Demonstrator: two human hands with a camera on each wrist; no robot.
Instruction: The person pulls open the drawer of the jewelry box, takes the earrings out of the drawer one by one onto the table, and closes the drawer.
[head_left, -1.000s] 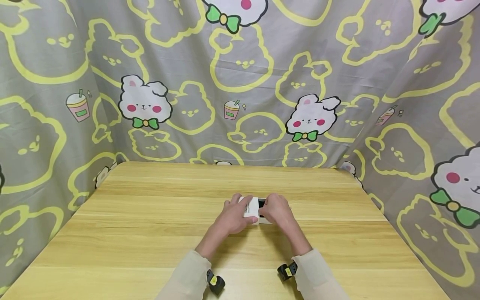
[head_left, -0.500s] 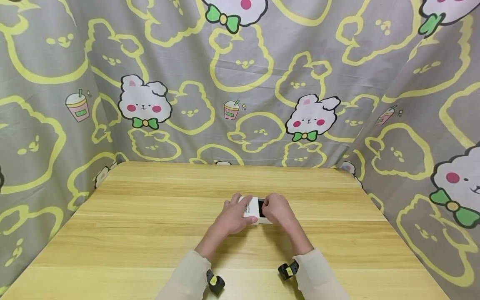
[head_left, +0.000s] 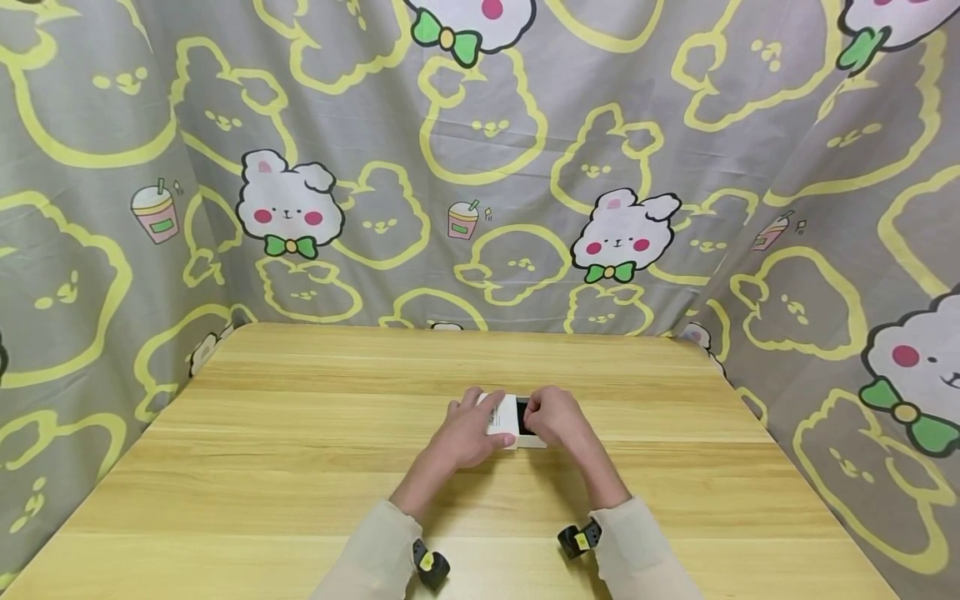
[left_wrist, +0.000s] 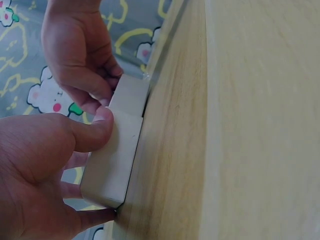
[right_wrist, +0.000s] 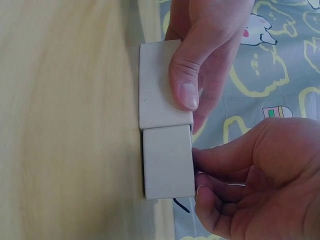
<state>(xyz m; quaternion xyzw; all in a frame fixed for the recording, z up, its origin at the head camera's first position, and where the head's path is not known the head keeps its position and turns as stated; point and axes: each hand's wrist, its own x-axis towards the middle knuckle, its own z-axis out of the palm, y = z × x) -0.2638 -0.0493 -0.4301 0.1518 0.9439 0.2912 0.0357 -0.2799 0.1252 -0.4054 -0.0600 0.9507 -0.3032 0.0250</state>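
A small white slide-out box lies on the wooden table, its outer sleeve [head_left: 503,415] at left with fine print on top. From the sleeve's right side the inner tray [right_wrist: 169,162] projects partway, with black showing inside it in the head view. My left hand [head_left: 467,431] grips the sleeve, thumb along the near side and fingers over the far side. My right hand [head_left: 555,417] is at the tray's opening with curled fingers; I cannot tell what is between its fingertips. A thin black cord-like strip [right_wrist: 182,205] sticks out past the tray's end.
The wooden table [head_left: 300,475] extends around the box on all sides. A grey patterned curtain [head_left: 480,167] hangs behind the table and along both its sides. Each wrist carries a small black camera, such as the right wrist camera [head_left: 577,541].
My right hand has shifted slightly to the right, its fingertips drawn back from the sleeve's edge, so a little more of the dark inside shows. My left hand and the sleeve stay in place.
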